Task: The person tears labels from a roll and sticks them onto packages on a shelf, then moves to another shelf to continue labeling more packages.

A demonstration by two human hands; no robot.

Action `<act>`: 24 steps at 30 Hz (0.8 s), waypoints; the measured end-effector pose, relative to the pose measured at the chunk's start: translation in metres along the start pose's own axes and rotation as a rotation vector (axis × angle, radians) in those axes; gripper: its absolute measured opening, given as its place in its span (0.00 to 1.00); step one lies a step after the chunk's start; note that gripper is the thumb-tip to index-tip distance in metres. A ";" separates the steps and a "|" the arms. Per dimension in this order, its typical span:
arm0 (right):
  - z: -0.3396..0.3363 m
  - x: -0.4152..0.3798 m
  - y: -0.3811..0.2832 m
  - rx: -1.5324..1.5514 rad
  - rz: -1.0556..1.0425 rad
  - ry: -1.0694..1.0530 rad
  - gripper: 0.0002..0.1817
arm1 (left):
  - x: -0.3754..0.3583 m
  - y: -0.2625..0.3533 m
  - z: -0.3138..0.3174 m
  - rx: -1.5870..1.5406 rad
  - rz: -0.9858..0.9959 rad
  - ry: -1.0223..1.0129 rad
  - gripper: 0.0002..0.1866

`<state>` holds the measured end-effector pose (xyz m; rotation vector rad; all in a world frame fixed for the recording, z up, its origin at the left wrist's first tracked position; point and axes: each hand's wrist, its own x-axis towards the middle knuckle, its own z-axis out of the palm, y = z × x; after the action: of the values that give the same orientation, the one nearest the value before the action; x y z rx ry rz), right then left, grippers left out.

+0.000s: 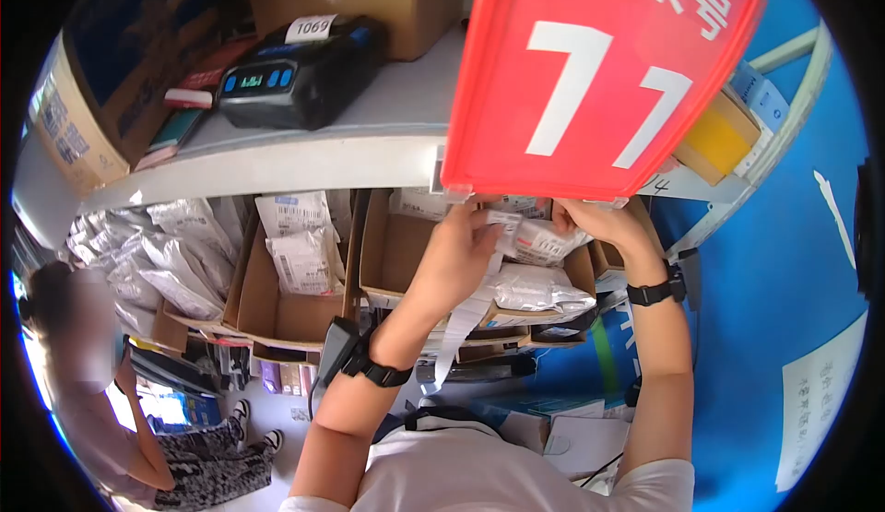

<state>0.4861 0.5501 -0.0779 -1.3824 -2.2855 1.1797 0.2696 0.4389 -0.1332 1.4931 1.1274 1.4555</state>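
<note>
The left hand reaches up and forward, elbow bent low, wrist slightly cocked and fingers curled inward; its fingertips pinch a white strip that dangles below them. The right hand comes in from the other side, forearm nearly upright, wrist bent so the fingers point toward the left hand. Those fingers touch the right end of one small package, which lies between the two hands; some are tucked behind the sign, so I cannot tell whether they grip it. Each wrist wears one black band.

Counting across: one other person stands far to the left of the left hand. Nearer comes a heap of packages, too crowded to count. Above it, up and left of the hand, sits one black device labelled 1069. Next, one cardboard box holds at least two packages, and a second open box stands just beside the left hand. Below the small package, between the hands, lies one larger silvery package. Directly above the right hand hangs one red sign bearing two digits, 11.
</note>
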 end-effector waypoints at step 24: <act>0.033 0.022 -0.014 0.294 -0.390 0.085 0.12 | 0.007 0.009 -0.006 0.148 -0.167 0.047 0.22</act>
<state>0.4472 0.5475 -0.0933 -0.8197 -2.0901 1.2337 0.2638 0.4419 -0.1218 1.4325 1.3802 1.3234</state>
